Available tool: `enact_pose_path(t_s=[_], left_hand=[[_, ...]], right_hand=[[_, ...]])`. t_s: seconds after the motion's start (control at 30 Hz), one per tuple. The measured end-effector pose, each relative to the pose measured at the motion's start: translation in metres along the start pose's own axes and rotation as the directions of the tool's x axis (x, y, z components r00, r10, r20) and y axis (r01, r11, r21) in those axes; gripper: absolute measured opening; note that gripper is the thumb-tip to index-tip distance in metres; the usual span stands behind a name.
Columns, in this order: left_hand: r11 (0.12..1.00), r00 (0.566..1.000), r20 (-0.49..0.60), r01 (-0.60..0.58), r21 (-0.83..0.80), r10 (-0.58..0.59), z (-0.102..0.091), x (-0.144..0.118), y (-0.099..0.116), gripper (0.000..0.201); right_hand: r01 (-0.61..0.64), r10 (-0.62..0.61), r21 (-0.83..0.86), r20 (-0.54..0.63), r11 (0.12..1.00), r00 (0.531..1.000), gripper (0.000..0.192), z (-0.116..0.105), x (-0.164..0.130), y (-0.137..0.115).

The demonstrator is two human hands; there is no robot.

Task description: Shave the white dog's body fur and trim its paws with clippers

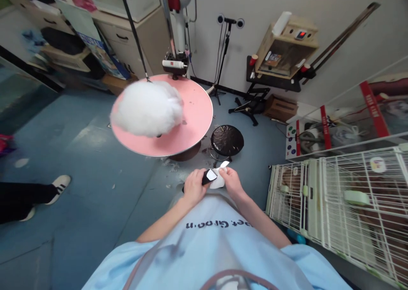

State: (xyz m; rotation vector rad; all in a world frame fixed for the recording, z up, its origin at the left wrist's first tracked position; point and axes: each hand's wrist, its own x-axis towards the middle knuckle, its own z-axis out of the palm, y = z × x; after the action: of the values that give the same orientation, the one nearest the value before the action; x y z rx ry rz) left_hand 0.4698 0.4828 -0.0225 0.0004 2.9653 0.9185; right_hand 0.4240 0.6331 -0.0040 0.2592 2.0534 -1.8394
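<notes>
My left hand is wrapped round a black hair clipper, whose pale, shiny end points to the right. My right hand pinches a white tissue against that end, and a corner of the tissue sticks up. Both hands are held close in front of my light blue apron. Ahead, a fluffy white dog is on a round pink grooming table, with a black strap running down to it. I cannot make out its head.
A black round stool stands just beyond my hands, with loose fur on the floor. White wire cages line the right side. Another person's leg and shoe show at left. A lamp stand and wooden box are by the wall.
</notes>
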Motion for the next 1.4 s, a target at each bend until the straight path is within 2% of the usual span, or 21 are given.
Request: enact_pose_path(t_s=[0.17,0.33,0.47,0.8,1.0,1.23,1.33,1.4], left_hand=[[0.996,0.996,0.051,-0.078,0.047,0.076,-0.001,0.000,0.002,0.039],[0.995,0.995,0.073,-0.074,0.074,0.069,-0.001,0.000,0.003,0.040],[0.993,0.993,0.087,-0.085,0.085,0.077,-0.001,0.000,0.003,0.043],[0.996,0.992,0.112,-0.059,0.071,0.050,-0.002,0.002,0.004,0.045],[0.998,0.994,0.103,-0.030,0.059,0.023,-0.003,0.003,0.004,0.042],[0.999,0.997,0.073,0.029,0.045,-0.032,-0.005,0.006,0.002,0.039],[0.994,0.991,0.100,0.091,-0.067,-0.084,-0.003,0.008,0.001,0.043],[0.943,0.979,0.127,0.188,-0.274,-0.158,-0.003,0.011,-0.001,0.053]], right_hand=[[0.049,-0.049,-0.069,-0.003,0.996,0.999,0.027,-0.002,0.002,-0.003],[0.026,-0.027,-0.087,-0.007,0.996,1.000,0.030,-0.002,0.005,0.002],[0.039,-0.038,-0.124,0.010,0.991,0.999,0.025,-0.003,0.006,0.003],[0.032,-0.031,-0.144,0.009,0.989,0.999,0.025,-0.002,0.011,0.005],[0.015,-0.011,-0.107,0.030,0.994,0.999,0.026,-0.002,0.014,0.010],[-0.005,0.005,-0.065,0.001,0.998,1.000,0.027,-0.001,0.014,0.011],[-0.006,0.005,-0.031,-0.027,0.999,1.000,0.028,-0.001,0.015,0.011],[-0.010,0.011,0.014,-0.062,1.000,0.998,0.033,-0.003,0.017,0.012]])
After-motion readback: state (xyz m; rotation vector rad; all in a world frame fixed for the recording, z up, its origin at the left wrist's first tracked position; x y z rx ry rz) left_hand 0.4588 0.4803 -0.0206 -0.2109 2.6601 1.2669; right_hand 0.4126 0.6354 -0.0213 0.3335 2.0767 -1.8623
